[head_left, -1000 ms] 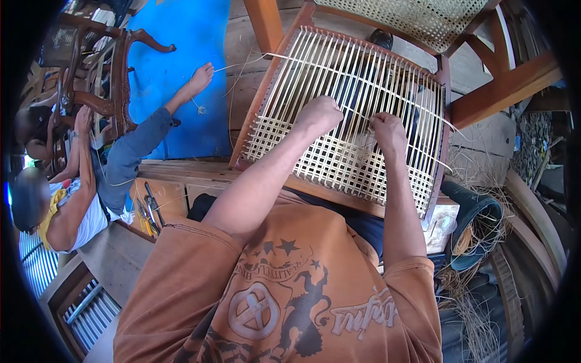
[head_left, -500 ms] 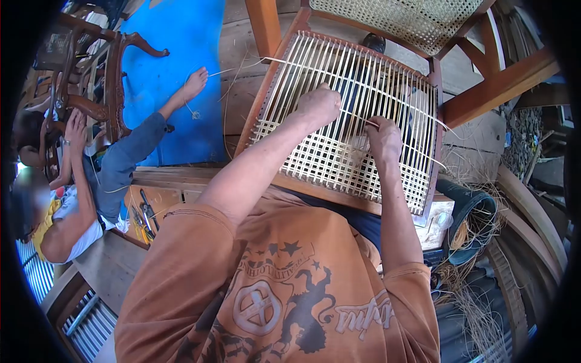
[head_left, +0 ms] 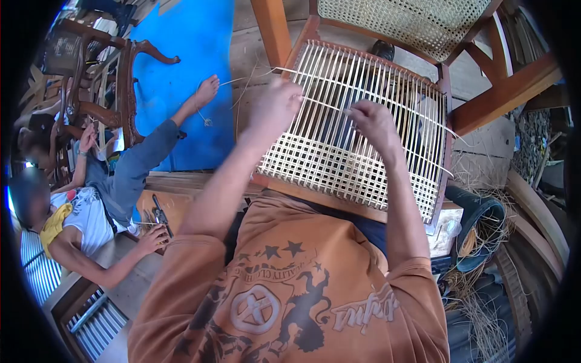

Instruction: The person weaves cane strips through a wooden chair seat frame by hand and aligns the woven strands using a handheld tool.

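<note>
A seat frame point(head_left: 275, 85) strung with pale cane strands stands before me, its near part woven into a square mesh point(head_left: 339, 169). Blurred by motion, my left hand point(head_left: 277, 107) is closed at the frame's left side, with a crosswise cane strand point(head_left: 324, 104) running from its fingers. My right hand point(head_left: 374, 124) pinches the same strand over the middle of the seat, thumb and forefinger together. Farther up, another crosswise strand passes through the lengthwise ones, and loose ends stick out past the right rail.
Beyond the seat is a caned backrest point(head_left: 405, 24). A person point(head_left: 78, 224) sits at left by a carved chair point(head_left: 124, 91), one hand near tools point(head_left: 159, 212), a bare foot on the blue sheet point(head_left: 181, 36). A dark bucket point(head_left: 478, 227) with cane scraps stands at right.
My left hand has moved left, away from my right hand, lengthening the strand between them. My right hand has shifted slightly left and up. The other person has lowered one hand towards the tools.
</note>
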The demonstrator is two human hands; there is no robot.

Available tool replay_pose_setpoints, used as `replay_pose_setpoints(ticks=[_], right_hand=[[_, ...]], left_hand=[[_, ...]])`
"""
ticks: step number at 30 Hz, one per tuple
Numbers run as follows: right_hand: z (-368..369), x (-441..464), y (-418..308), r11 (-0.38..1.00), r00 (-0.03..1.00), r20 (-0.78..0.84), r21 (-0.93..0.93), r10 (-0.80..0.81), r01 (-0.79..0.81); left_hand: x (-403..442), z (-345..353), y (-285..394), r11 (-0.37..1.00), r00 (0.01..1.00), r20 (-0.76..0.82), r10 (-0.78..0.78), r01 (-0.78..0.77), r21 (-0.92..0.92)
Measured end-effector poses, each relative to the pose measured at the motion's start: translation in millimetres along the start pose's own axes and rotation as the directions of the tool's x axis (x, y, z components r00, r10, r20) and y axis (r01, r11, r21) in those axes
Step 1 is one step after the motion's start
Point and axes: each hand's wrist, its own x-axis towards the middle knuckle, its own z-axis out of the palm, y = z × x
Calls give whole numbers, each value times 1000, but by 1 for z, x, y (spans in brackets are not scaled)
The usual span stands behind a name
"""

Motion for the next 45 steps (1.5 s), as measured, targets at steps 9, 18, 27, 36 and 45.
replay_pose_setpoints(ticks=[9,18,27,36,45], right_hand=[[-14,22,52,859,880,-454,389,-138,334],[-7,33,28,672,953,-254,678,-168,299],[-9,34,43,558,902,-388,713,-190,424],[0,46,36,751,784,-539,369,-307,548],[38,40,-2,768,749,-244,-396,-616,503]], left_hand=[[-12,72,64,980,948,254,-193,200,-3],[-15,83,53,977,951,230,-205,184,109],[-9,81,58,971,941,238,-239,227,78],[-1,80,73,922,961,174,-215,259,-288],[31,12,81,842,943,-210,-257,112,-528]])
